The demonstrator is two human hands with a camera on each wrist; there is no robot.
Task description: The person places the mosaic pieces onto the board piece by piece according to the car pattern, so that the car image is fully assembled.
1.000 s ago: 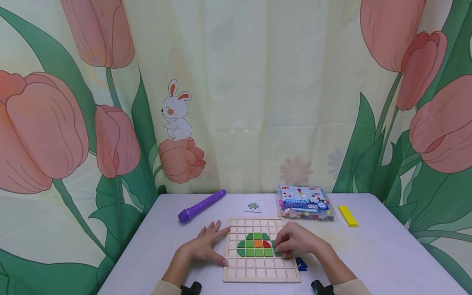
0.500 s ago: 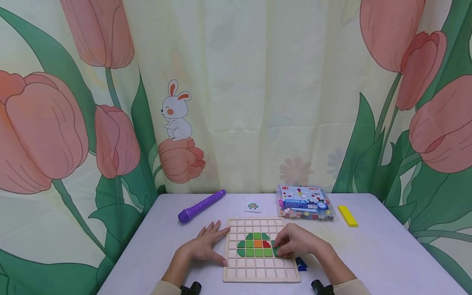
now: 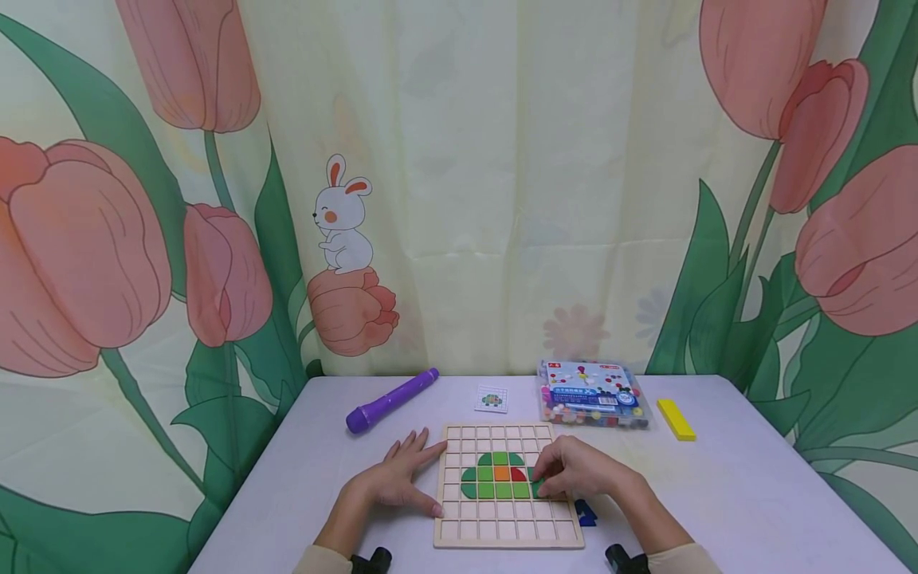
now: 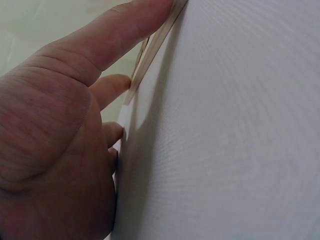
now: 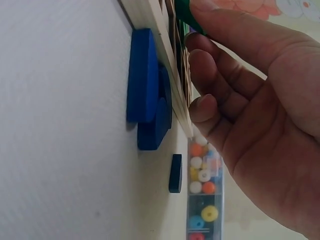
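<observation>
Green tile [image 5: 186, 14], pinched in the right grip [image 3: 584, 469], seems mid-seating near the right edge of the grid board [image 3: 502, 545]; left grip [image 3: 398, 475] spreads wide. Next likely calls for pressing flat.

At the near edge, the left sleeve [image 3: 323, 560] and right sleeve [image 3: 687, 560] are plain light beige, each ending short of the wrist. A small black device with a rounded end shows beside each cuff, the left device [image 3: 371, 561] and right device [image 3: 627, 560] both on the inner side. The left hand [image 3: 402, 476] and right hand [image 3: 579, 465] are bare, with creased palms.
</observation>
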